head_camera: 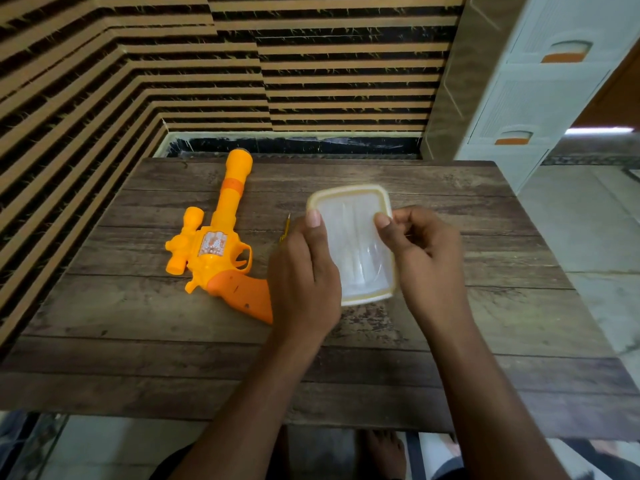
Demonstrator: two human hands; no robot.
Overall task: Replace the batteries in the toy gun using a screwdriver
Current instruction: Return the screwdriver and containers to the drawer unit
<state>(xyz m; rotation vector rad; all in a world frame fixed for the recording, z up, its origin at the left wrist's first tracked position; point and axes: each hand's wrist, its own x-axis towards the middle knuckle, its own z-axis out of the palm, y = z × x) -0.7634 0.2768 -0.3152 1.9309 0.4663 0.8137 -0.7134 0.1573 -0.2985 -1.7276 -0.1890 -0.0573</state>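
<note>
Translucent box [353, 244], contents blurred, sits gripped between left hand [304, 282] and right hand [426, 258].

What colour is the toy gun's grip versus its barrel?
The toy gun has a darker orange grip and a yellow-orange barrel; seen in the head view.

The near strip of the table [173, 375] gives you open passage, as does its far right corner. The toy gun [214, 244] bars the left half. The lidded box [349, 216] fills the centre, and the screwdriver [284, 233] lies just between the gun and your left hand [304, 282].
</note>
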